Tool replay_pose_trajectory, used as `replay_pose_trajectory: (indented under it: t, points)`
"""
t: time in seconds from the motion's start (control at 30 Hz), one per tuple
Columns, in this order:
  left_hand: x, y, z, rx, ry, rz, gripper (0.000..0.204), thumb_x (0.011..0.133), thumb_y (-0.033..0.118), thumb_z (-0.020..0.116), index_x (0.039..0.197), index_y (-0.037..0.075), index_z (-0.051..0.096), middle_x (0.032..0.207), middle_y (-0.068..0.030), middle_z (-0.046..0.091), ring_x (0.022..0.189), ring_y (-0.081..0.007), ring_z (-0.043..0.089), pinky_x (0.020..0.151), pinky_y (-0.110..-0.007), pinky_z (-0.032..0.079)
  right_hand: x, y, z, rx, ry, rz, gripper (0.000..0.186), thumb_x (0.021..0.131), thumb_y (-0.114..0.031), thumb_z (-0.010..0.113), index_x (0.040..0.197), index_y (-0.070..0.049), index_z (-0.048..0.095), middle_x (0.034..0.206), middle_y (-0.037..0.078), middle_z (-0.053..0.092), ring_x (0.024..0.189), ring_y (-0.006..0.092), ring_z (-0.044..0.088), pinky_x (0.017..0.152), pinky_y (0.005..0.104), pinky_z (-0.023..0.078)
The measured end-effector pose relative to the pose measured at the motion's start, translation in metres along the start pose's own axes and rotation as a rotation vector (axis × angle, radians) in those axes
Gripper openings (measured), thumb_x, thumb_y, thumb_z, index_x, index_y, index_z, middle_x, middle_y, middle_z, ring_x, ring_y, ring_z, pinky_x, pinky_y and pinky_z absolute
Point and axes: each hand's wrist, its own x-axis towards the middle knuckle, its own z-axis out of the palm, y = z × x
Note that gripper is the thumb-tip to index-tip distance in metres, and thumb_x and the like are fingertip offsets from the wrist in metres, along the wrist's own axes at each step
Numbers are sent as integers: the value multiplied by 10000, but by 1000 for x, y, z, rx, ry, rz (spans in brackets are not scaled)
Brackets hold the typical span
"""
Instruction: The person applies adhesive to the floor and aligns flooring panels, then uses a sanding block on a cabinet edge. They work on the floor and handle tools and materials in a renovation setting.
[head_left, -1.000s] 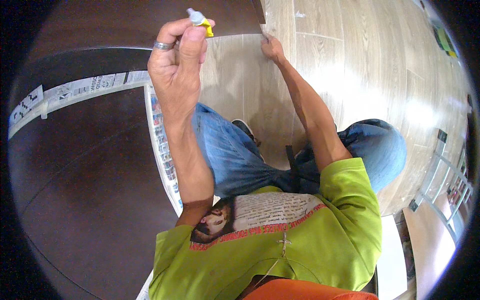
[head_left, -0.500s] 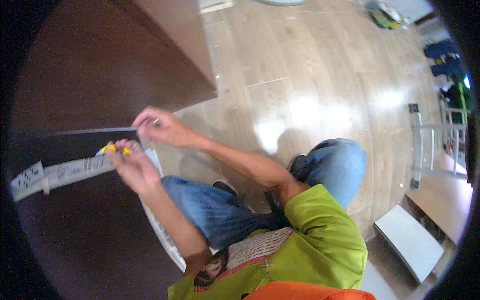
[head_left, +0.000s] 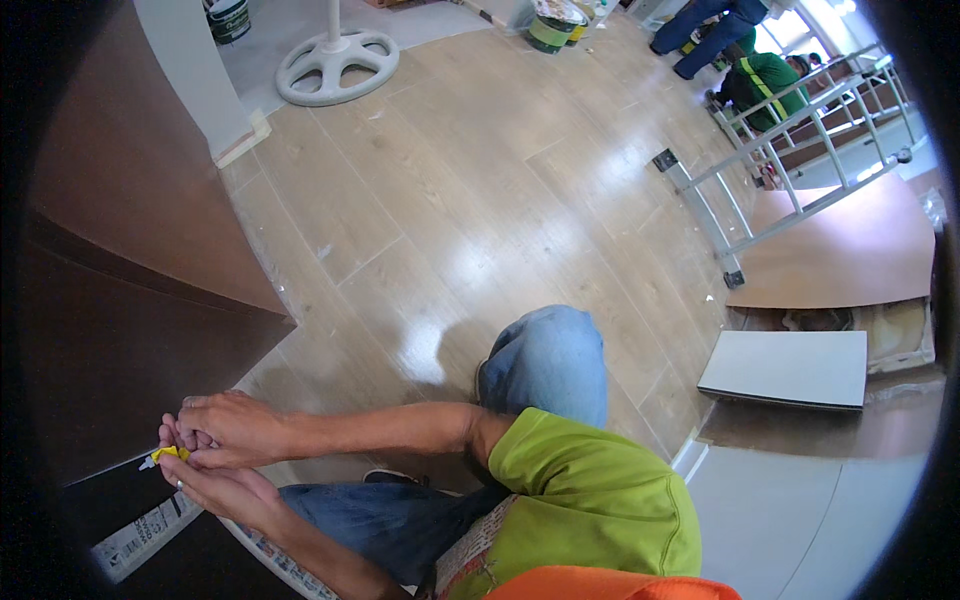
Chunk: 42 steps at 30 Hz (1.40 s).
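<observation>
At the lower left of the frame, the left hand [head_left: 222, 492] and right hand [head_left: 228, 430] close together on a small yellow piece [head_left: 168, 454], pinched between their fingers beside the edge of a dark brown panel [head_left: 110, 380].

small yellow tool [head_left: 168, 454], pinched between hands

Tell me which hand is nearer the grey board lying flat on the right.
Right. The right hand is marginally nearer the grey board; the left hand lies just below it. Both are far across the frame from it, pinching a small yellow object.
</observation>
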Motion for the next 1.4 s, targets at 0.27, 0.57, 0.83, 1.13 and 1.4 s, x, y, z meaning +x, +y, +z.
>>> replay_pose_trajectory:
  t: [0.27,0.57,0.83,1.13,1.4]
  points:
    - [-7,6,8,167,-71,72,564,1039,466,319,1328,0,453,1350,-184,491,1268,-289,495,1073,-439,432,-1,-3,5,-129,167,-178,252,790,-189,709,926,-26,572,844,129,587,702,317,616,599,439,487]
    - [-9,2,12,197,-134,71,538,1041,444,339,1318,-3,447,1356,-187,492,1238,-284,525,1062,-423,446,-2,14,-4,-91,154,-158,223,823,-176,694,944,-43,563,846,128,586,696,271,629,586,390,501]
    - [11,-14,-7,329,-74,-39,402,1031,363,436,1151,1,565,1109,-135,649,1026,-192,636,887,-322,513,7,13,-36,454,207,54,158,948,-140,603,1031,-36,519,869,76,640,818,142,678,710,299,555]
    - [-3,-4,3,294,-402,-3,230,998,208,556,1040,-14,599,842,-69,648,737,-112,614,693,-272,518,14,-13,-78,463,196,76,242,979,-127,568,1192,-12,573,995,136,685,917,173,657,816,300,551]
    - [-6,-8,0,472,-384,28,206,984,214,582,1006,14,630,757,2,585,684,-48,514,607,-212,422,11,-5,-87,250,91,91,186,925,-128,659,1061,-3,681,990,61,698,896,103,626,787,241,493]
